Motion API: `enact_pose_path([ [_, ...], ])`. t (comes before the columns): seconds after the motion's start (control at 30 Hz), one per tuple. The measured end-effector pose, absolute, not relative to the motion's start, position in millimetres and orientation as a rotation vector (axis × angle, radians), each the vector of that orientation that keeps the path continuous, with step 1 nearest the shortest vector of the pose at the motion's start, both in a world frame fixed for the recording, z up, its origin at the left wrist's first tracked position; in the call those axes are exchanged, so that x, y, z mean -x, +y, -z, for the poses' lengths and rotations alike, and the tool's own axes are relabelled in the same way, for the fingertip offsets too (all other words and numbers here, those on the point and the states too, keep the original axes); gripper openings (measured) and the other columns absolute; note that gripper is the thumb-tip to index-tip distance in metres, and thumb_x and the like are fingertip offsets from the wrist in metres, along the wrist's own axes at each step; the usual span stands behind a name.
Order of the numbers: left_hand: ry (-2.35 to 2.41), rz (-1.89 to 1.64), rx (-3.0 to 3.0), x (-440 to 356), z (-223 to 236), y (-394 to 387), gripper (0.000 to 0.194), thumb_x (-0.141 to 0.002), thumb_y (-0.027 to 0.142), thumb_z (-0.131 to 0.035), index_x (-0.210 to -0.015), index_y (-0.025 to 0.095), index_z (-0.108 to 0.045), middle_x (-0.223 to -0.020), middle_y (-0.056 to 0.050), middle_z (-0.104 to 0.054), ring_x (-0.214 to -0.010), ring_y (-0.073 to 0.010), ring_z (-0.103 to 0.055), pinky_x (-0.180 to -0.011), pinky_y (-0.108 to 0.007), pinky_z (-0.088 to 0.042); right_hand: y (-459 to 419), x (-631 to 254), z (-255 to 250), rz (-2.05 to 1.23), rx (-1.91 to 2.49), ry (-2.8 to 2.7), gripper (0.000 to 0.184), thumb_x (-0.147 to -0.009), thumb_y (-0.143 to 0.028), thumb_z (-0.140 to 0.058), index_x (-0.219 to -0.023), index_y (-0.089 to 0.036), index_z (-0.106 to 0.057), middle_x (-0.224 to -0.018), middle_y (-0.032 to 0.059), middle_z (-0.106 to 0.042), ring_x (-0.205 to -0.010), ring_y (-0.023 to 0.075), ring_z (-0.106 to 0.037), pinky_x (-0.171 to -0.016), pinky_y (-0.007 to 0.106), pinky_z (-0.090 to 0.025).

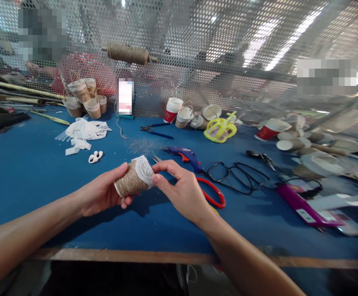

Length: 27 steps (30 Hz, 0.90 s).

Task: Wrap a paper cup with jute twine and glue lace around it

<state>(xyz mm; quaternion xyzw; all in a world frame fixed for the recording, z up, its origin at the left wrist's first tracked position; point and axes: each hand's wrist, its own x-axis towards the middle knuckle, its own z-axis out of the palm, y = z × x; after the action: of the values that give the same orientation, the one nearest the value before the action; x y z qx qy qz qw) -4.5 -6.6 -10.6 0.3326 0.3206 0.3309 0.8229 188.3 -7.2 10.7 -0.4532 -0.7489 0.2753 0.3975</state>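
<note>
A small cup wrapped in brown twine (129, 181) lies tilted on its side above the blue table, and white lace trim (144, 170) circles its rim end. My left hand (106, 191) is closed around the twine-covered body from the left and below. At the lace end, my right hand (179, 185) pinches the edge of the trim between thumb and forefinger. Behind that hand lie red-handled scissors (216, 195), their blades partly hidden. A blue glue gun (185, 156) rests just beyond, its black cord running right.
Pliers (159, 130) lie at the back by paper cups (173, 109) and a yellow basket-like piece (220, 129). Several twine-wrapped cups (92, 107) stand at the back left, near white lace scraps (86, 129). A purple box (305, 205) lies right. Perforated metal mesh (179, 49) bounds the rear.
</note>
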Motion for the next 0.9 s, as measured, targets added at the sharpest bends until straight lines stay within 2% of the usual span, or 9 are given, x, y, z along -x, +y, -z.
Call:
enact_pose_path([
  [0.33, 0.613, -0.643, -0.571, 8.1, 9.4, -2.4, 0.050, -0.092, 0.047, -0.028, -0.101, 0.007, -0.057, -0.070, -0.011, -0.067, -0.048, -0.0106, -0.060, -0.042, -0.016, -0.048, -4.9, -188.8, -8.1, -0.593, 1.075, -1.928, 0.021, -0.078, -0.038, -0.061, -0.083, -0.019, -0.060, -0.086, 0.0059, -0.065, -0.086, 0.0199, -0.059, -0.080, 0.035, -0.045],
  [0.47, 0.545, -0.616, -0.565, 10.1, 10.2, -0.2, 0.053, -0.091, 0.051, -0.028, -0.105, 0.007, -0.055, -0.071, -0.012, -0.067, -0.048, -0.0107, -0.060, -0.043, -0.015, -0.048, -6.2, -190.0, -9.2, -0.675, 1.041, -1.863, 0.023, -0.084, -0.041, -0.052, -0.087, -0.020, -0.060, -0.089, 0.0055, -0.065, -0.087, 0.0185, -0.060, -0.079, 0.032, -0.046],
  [0.57, 0.504, -0.613, -0.571, 11.2, 10.1, 0.9, 0.054, -0.089, 0.054, -0.028, -0.105, 0.010, -0.054, -0.072, -0.012, -0.068, -0.048, -0.0106, -0.061, -0.043, -0.015, -0.048, -7.8, -189.7, -9.7, -0.698, 1.028, -1.759, 0.021, -0.088, -0.037, -0.046, -0.087, -0.021, -0.059, -0.086, 0.0040, -0.066, -0.083, 0.0163, -0.061, -0.076, 0.030, -0.046],
  [0.7, 0.494, -0.586, -0.556, 11.9, 10.4, 0.4, 0.058, -0.088, 0.057, -0.028, -0.103, 0.008, -0.055, -0.073, -0.013, -0.068, -0.048, -0.0110, -0.061, -0.044, -0.016, -0.049, -7.3, -188.5, -10.0, -0.667, 1.075, -1.632, 0.009, -0.086, -0.027, -0.051, -0.087, -0.021, -0.058, -0.082, 0.0020, -0.066, -0.079, 0.0149, -0.062, -0.076, 0.030, -0.047],
  [0.9, 0.462, -0.609, -0.584, 11.8, 11.3, 0.4, 0.057, -0.088, 0.056, -0.029, -0.105, 0.008, -0.054, -0.073, -0.013, -0.067, -0.048, -0.0109, -0.060, -0.043, -0.016, -0.047, -2.3, -188.5, -11.8, -0.737, 1.149, -1.556, 0.012, -0.081, -0.030, -0.055, -0.078, -0.019, -0.058, -0.075, 0.0028, -0.065, -0.072, 0.0147, -0.061, -0.072, 0.030, -0.049],
])
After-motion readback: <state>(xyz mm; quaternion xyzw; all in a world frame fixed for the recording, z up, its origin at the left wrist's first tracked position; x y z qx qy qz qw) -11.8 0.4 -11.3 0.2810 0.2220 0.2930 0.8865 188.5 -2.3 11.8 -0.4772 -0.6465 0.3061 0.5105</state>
